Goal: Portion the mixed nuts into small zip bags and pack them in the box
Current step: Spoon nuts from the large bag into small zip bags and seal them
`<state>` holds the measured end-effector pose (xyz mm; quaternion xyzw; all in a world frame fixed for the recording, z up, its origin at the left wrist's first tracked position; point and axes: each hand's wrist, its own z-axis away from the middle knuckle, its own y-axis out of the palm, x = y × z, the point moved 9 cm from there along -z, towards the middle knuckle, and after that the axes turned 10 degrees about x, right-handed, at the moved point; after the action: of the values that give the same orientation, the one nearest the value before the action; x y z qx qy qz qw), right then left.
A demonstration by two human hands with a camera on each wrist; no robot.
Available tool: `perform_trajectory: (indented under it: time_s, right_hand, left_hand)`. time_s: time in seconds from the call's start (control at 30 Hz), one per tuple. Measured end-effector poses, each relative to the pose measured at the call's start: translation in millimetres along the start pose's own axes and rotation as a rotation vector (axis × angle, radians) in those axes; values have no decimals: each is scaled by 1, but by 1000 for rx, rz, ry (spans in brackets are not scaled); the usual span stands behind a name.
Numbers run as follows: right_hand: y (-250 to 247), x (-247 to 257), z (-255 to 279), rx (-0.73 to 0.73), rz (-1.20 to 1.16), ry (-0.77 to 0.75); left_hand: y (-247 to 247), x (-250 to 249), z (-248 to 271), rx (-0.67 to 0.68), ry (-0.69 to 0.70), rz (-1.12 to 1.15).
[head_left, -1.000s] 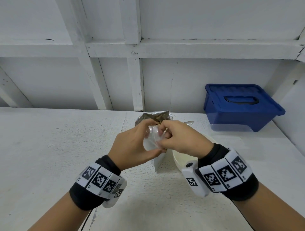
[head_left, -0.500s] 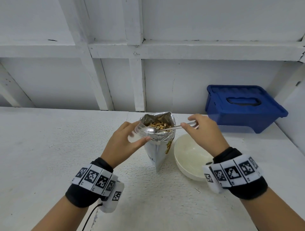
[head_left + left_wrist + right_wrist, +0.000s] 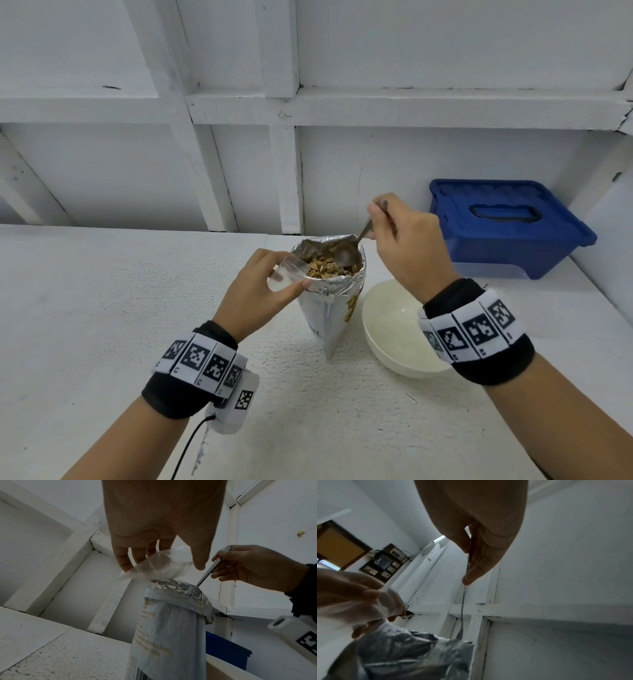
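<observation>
A foil pouch of mixed nuts (image 3: pixel 330 305) stands open in the middle of the white table, nuts (image 3: pixel 325 267) showing at its mouth. My left hand (image 3: pixel 263 291) holds a small clear zip bag (image 3: pixel 286 274) with its mouth open, just left of the pouch rim; the same zip bag (image 3: pixel 157 565) is pinched between thumb and fingers. My right hand (image 3: pixel 400 240) grips a metal spoon (image 3: pixel 363 233) by the handle, its bowl dipped into the pouch. In the right wrist view the spoon (image 3: pixel 463 601) runs down into the pouch (image 3: pixel 412 655).
An empty cream bowl (image 3: pixel 394 329) sits right of the pouch, under my right wrist. A blue lidded box (image 3: pixel 507 222) stands at the back right against the white panelled wall (image 3: pixel 239 137). The table (image 3: pixel 102 308) stretches bare to the left.
My hands parted from the zip bag they held together. My right hand took the spoon, raised its handle and sank the bowl into the pouch. My left hand keeps the bag by the rim.
</observation>
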<state>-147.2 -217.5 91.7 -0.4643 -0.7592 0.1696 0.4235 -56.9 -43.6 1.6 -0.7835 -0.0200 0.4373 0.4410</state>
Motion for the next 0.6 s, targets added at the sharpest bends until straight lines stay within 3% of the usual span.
perform_trajectory:
  time_s: [0.17, 0.23, 0.37, 0.6]
  right_hand:
    - [20, 3, 4, 65, 90, -99]
    - [33, -10, 7, 100, 51, -1]
    - [52, -49, 18, 152, -172, 337]
    - [45, -76, 31, 3, -499, 616]
  left_hand:
    - [1, -4, -4, 24, 28, 33]
    - [2, -5, -5, 26, 39, 41]
    - [2, -2, -5, 24, 23, 51]
    - [3, 2, -5, 56, -13, 86]
